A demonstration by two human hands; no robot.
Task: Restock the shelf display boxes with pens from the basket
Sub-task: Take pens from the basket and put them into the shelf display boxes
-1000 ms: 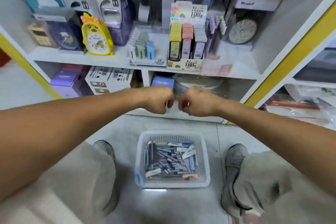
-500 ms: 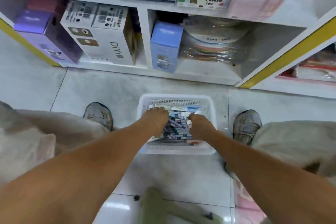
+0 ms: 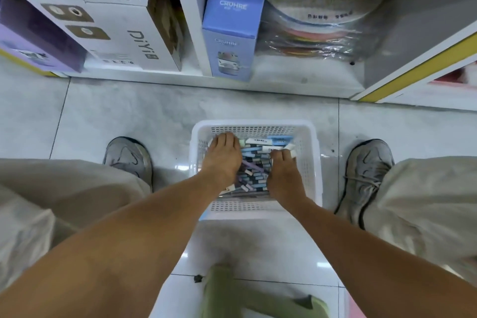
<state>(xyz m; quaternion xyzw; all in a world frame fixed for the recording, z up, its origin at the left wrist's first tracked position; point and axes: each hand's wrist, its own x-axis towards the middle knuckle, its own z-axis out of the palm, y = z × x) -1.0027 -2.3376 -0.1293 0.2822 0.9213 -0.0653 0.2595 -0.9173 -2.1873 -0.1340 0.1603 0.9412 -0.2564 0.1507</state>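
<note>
basket (image 3: pixel 308 134) on grey tile floor (image 3: pixel 129 111) | shelf (image 3: pixel 322 85) behind | both hands' fingers' grip unclear

Shop: shelf (image 3: pixel 191 33) of boxed goods (image 3: pixel 231 33).

bright even overhead light, glare on floor tiles (image 3: pixel 180 166), soft wide-angle edges

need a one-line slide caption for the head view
Both hands, left and right, reach into the white basket of pens on the floor below the shelf.
</note>
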